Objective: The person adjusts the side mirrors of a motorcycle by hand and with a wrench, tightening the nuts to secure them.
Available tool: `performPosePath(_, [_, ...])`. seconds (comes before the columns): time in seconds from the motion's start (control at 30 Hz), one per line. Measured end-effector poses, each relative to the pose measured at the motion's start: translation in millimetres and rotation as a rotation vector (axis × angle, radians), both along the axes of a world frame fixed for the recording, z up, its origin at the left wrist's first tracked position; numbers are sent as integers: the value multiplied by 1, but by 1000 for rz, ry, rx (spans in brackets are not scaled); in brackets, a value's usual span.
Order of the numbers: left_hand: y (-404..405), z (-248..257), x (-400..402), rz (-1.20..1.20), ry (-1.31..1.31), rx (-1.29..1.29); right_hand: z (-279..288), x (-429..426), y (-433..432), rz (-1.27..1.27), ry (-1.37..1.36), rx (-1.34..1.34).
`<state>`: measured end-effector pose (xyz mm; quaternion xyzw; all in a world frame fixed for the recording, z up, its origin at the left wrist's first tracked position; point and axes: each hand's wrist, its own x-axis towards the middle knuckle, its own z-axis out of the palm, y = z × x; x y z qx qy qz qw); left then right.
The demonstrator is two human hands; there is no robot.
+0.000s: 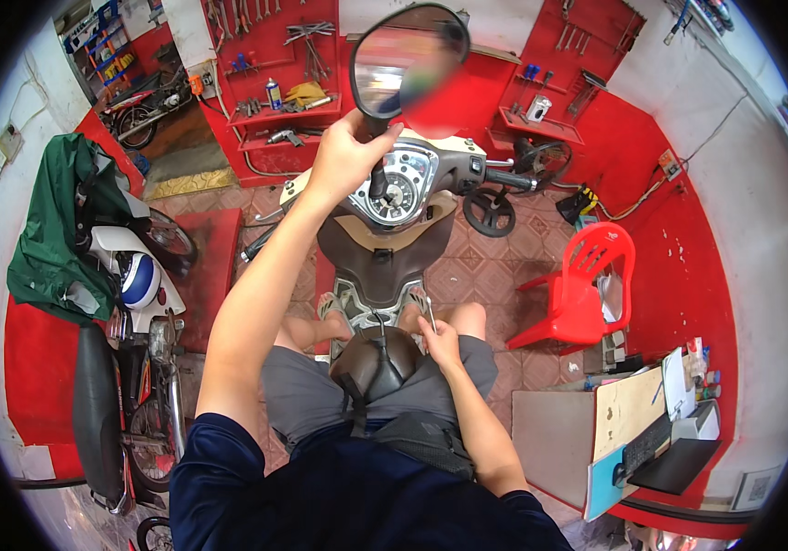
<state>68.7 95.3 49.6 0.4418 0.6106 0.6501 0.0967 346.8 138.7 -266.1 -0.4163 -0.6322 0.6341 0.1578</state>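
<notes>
My left hand (349,155) grips the black stem of a rear-view mirror (411,58), holding it up over the scooter's round speedometer (394,196). The stem's lower end overlaps the dash, and I cannot tell whether it is attached. Above my right thigh, my right hand (441,343) holds a slim metal tool, seemingly a wrench (432,313), pointing forward. Between my thighs is a brown rounded piece (353,358) with a dark stem (383,344); it may be the seat or another mirror. My feet rest on the scooter's footboard (370,318).
Red tool boards and shelves (284,113) line the wall ahead. A red plastic chair (590,282) stands right, before a desk (552,441) with a keyboard (645,441). Left are a motorcycle (101,406) and a green cover (56,234). A fan (542,162) stands beyond the right handlebar grip (511,179).
</notes>
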Motion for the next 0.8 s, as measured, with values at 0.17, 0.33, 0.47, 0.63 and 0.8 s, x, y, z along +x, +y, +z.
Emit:
performPosePath(0.17, [-6,-6,24,-20,-43,-44,0,2,0,-11,-30,29])
performPosePath(0.33, [-4,-22,28,-6,1,-3,-1,1,0,-10,-25,26])
performPosePath(0.47, [-5,-22,27,-59,-80,-32,6,2,-2,-5,-20,30])
performPosePath(0.63, [-8,-20,19,-161,-212,-97,6,2,-2,5,-36,35])
performPosePath(0.8, [-14,-9,10,-388,-397,-188,4,2,-2,10,-25,53])
